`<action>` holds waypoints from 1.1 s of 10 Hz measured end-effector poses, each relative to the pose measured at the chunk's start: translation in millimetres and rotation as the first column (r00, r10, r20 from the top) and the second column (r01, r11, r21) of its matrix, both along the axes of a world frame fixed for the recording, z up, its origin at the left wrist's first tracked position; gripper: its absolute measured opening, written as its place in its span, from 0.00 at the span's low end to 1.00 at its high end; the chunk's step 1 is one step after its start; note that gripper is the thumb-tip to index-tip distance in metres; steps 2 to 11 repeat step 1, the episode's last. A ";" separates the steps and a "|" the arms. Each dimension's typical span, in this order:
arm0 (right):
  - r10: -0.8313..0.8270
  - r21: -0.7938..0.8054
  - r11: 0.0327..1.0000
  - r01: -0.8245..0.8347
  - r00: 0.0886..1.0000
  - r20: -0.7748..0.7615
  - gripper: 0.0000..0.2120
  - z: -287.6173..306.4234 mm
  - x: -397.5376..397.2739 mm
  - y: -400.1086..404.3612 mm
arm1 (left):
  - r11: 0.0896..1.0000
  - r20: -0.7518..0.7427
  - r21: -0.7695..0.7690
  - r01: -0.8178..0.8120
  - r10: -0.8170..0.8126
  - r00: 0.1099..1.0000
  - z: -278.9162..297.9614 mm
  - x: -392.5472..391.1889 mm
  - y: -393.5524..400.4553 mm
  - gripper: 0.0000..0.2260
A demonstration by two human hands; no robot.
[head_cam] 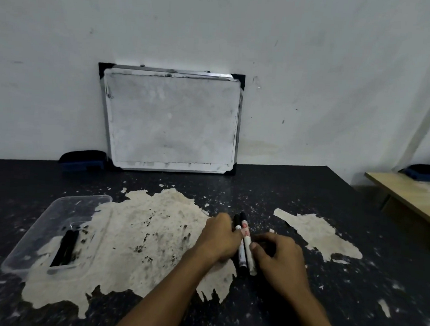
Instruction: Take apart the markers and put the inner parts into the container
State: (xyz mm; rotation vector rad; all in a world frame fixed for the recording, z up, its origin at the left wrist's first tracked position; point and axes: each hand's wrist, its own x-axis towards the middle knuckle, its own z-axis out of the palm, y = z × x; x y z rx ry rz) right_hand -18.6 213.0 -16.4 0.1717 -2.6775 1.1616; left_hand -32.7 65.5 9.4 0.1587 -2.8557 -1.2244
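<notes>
Markers (pixel 244 243) sit between both hands; left hand (pixel 220 237) and right hand (pixel 279 260) curl against them, actual grasp hidden.

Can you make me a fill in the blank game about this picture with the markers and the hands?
1. The two markers lie on the table between the person's two ____.
2. The clear plastic container sits on the ____ side of the table.
3. The whiteboard leans against the ____.
4. The dark parts already lie inside the ____.

Missing words: hands, left, wall, container
</notes>
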 end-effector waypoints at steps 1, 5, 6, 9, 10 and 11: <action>0.000 -0.026 1.000 0.000 1.000 -0.018 0.09 -0.1 -0.3 1.2 | 0.999 0.015 0.049 0.007 -0.007 1.000 5.9 8.5 -6.7 0.15; 0.000 -0.026 1.000 0.000 1.000 -0.018 0.09 -0.1 -0.3 1.2 | 0.999 0.015 0.049 0.007 -0.007 1.000 5.9 8.5 -6.7 0.15; 0.000 -0.026 1.000 0.000 1.000 -0.018 0.09 -0.1 -0.3 1.2 | 0.999 0.015 0.049 0.007 -0.007 1.000 5.9 8.5 -6.7 0.15; 0.000 -0.026 1.000 0.000 1.000 -0.018 0.09 -0.1 -0.3 1.2 | 0.999 0.015 0.049 0.007 -0.007 1.000 5.9 8.5 -6.7 0.15; 0.000 -0.026 1.000 0.000 1.000 -0.018 0.09 -0.1 -0.3 1.2 | 0.999 0.015 0.049 0.007 -0.007 1.000 5.9 8.5 -6.7 0.15; 0.000 -0.026 1.000 0.000 1.000 -0.018 0.09 -0.1 -0.3 1.2 | 0.999 0.015 0.049 0.007 -0.007 1.000 5.9 8.5 -6.7 0.15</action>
